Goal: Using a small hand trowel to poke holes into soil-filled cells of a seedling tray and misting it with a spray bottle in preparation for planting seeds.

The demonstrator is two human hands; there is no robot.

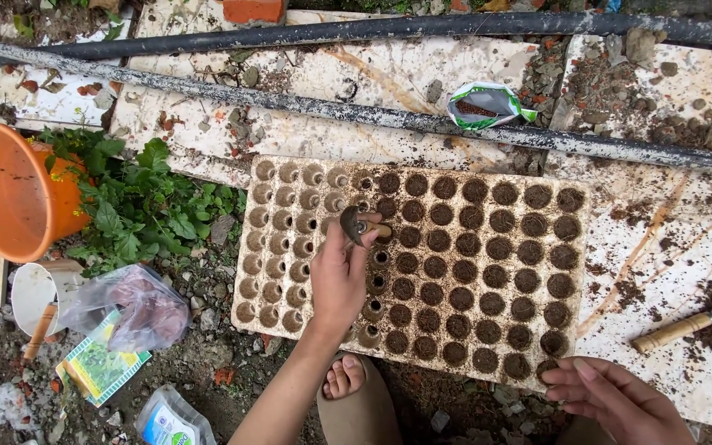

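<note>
The left hand (pixel 338 280) pinches a small dark trowel (pixel 351 224) over the seed tray (pixel 422 264). The scoop tips down at a little cup in the middle of the tray. If the hand shakes or tips too fast, the dirt could miss the cup and fall on the rim between the cups. It could also land in a cup that is full already.

The right hand (pixel 611 395) is loose and holds nothing. It rests at the near right corner of the tray, its fingers just by the rim. A bump there could shift the tray and spill dirt.

The tray is pale and flat with many round cups. It lies on dirty white boards on the ground. Cups on its right side are full of dark dirt. Cups on its left side look empty.
</note>
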